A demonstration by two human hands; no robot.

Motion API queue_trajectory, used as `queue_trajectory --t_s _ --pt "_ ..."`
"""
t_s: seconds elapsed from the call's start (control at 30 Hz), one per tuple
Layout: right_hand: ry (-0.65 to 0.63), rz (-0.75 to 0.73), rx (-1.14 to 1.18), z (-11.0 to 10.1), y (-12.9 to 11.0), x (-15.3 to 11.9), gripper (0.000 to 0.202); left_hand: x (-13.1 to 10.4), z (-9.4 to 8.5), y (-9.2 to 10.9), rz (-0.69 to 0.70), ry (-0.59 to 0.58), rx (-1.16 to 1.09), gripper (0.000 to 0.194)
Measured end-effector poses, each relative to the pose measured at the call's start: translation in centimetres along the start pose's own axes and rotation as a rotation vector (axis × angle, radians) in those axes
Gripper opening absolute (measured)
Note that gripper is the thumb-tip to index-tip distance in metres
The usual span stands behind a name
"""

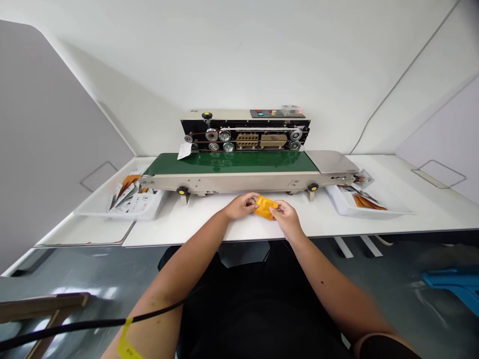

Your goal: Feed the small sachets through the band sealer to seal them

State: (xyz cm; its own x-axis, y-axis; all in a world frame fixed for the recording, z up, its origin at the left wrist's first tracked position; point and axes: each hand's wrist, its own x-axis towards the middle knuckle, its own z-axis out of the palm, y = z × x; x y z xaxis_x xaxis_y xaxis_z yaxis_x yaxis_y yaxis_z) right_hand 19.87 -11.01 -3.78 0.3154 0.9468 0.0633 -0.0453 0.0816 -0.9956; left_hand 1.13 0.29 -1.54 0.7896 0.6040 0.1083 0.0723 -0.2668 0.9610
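Observation:
Both hands hold a small orange packet (265, 208) above the white table's front part. My left hand (242, 206) pinches its left edge, and my right hand (286, 217) grips its right side with the thumb on the face. Behind them stands a sealing machine (247, 134) with rollers and a green conveyor belt (239, 163). A white and grey packet (184, 150) sits upright at the belt's left part, by the rollers.
A white bin (151, 212) with several packets stands left of the machine; another bin (344, 207) with orange and silver packets is at the right. A black cable (93, 324) crosses my left forearm. Blue furniture (454, 284) shows at lower right.

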Motion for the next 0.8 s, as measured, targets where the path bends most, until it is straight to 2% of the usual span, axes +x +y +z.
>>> queue_trajectory --t_s 0.13,0.27,0.33,0.4,0.5,0.6,0.7,0.8 --pt "-0.05 0.04 -0.016 0.0 -0.4 0.0 0.047 -0.2 0.2 0.4 0.011 -0.048 -0.13 0.06" --pt "-0.133 0.127 -0.039 0.1 -0.9 0.2 0.052 -0.1 0.3 0.5 0.051 0.04 -0.282 0.061" --pt "-0.129 0.12 -0.041 0.5 -0.9 0.2 0.048 0.0 0.3 0.5 0.066 0.082 -0.341 0.061" --pt "-0.072 0.078 -0.003 1.2 -0.8 0.0 0.045 0.0 0.4 0.5 0.077 0.075 -0.363 0.059" --pt "0.062 0.004 0.083 2.5 -0.7 -0.5 0.041 -0.1 0.7 0.6 0.089 -0.006 -0.339 0.056" --pt "0.154 -0.067 0.112 2.9 -2.0 -0.2 0.039 -0.3 0.9 0.7 0.089 -0.052 -0.326 0.058" --pt "0.227 -0.166 0.077 1.0 -5.4 2.2 0.039 -0.5 0.7 0.6 0.079 -0.064 -0.324 0.052" --pt "0.312 -0.244 0.024 -2.8 -9.8 7.0 0.034 -0.6 0.5 0.5 0.072 -0.07 -0.291 0.049"
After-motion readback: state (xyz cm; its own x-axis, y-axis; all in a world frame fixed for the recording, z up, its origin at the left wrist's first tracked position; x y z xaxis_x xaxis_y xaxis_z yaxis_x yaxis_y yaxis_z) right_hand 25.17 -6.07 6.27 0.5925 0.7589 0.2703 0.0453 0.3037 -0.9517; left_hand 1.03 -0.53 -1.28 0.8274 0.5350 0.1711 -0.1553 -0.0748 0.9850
